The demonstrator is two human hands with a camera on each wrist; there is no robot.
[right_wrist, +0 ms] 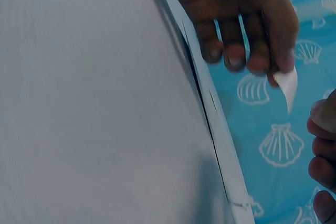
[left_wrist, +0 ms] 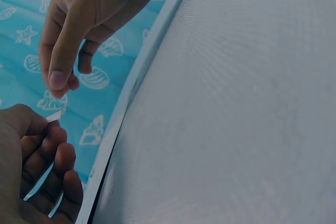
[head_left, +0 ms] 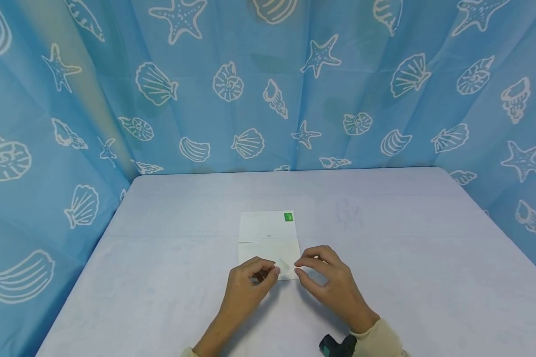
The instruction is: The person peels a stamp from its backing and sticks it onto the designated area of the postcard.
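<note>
In the head view a white paper sheet with a green stamp-like square (head_left: 288, 217) in its corner lies on the table, a second white sheet (head_left: 254, 249) adjoining its near edge. Over that near sheet my left hand (head_left: 252, 285) pinches a small white pointed slip (right_wrist: 286, 88) between thumb and index finger. The left wrist view shows the same slip sticking out from the left fingertips (left_wrist: 51, 124). Facing it, my right hand (head_left: 332, 282) has bent fingers, thumb and index tips close together, nothing visible between them. A short gap separates the right fingertips from the slip.
The table (head_left: 174, 223) has a pale cloth top. Behind it and along both sides hangs a blue curtain (head_left: 259, 64) with white shells and starfish. A dark device (head_left: 337, 345) is worn at the right wrist beside a cream sleeve (head_left: 377, 342).
</note>
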